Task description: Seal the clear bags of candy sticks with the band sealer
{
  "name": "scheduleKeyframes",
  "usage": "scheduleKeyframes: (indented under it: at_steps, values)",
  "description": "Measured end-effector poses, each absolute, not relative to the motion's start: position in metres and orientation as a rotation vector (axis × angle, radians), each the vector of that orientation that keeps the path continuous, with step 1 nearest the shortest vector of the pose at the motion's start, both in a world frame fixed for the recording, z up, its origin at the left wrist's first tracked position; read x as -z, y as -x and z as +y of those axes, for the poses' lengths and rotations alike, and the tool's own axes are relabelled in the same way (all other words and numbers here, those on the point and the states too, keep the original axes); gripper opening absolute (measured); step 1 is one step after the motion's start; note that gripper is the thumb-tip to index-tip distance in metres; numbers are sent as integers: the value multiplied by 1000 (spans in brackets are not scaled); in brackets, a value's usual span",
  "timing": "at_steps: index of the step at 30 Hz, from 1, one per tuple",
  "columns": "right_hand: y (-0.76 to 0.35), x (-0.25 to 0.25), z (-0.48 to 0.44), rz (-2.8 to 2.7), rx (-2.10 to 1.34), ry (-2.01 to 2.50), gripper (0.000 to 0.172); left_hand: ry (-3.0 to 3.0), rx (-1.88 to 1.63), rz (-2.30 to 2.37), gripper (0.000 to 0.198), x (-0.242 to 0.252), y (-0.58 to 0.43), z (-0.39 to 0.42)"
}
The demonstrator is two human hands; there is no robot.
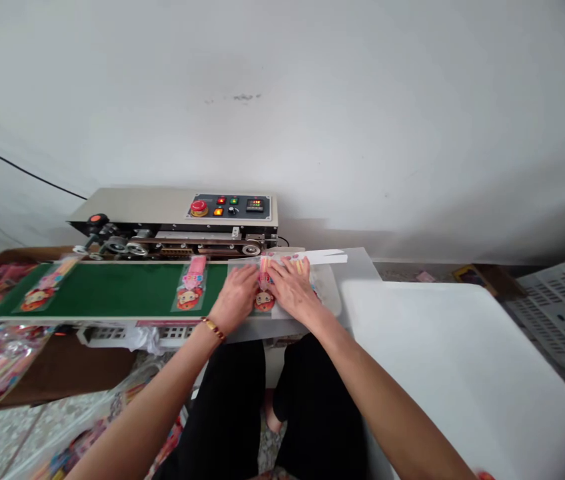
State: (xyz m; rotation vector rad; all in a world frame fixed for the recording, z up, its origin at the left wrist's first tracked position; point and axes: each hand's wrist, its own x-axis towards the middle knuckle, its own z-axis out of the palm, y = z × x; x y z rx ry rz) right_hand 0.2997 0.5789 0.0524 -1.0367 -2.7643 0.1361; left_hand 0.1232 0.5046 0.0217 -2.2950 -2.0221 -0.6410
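In the head view both hands are at the right end of a green conveyor belt (132, 290). My left hand (236, 297) grips the left edge of a clear plastic packet (264, 301), fingers bent and pressed together. My right hand (292, 288) closes over the same packet's right side, its fingers covering part of it. A cartoon figure with red hair and a pink upper part shows through the film. Two similar packets lie farther left on the belt, one near the middle (190, 297) and one near the far end (37, 297).
Behind the belt stands a band sealing machine (137, 205) with a lit control panel (230, 207). A box (77, 373) at lower left holds several packets. To my right is a white tabletop (442, 360), with a pale slatted crate (562, 313) beyond it.
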Motion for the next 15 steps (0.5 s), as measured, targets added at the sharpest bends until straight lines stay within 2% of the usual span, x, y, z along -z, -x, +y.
scheduleKeyframes:
  at_steps: [5, 9, 15]
  values:
    - [-342, -54, 581, -2720, -8, 1187, 42, 2359, 611, -2020, 50, -16, -155, 523]
    - [-362, -47, 581, -2769, 42, 1157, 46, 2283, 619, -2112, 45, -10, -125, 511]
    - [-320, -41, 577, -2768, -110, 1115, 47, 2019, 575, -2259, 35, -14, -69, 487]
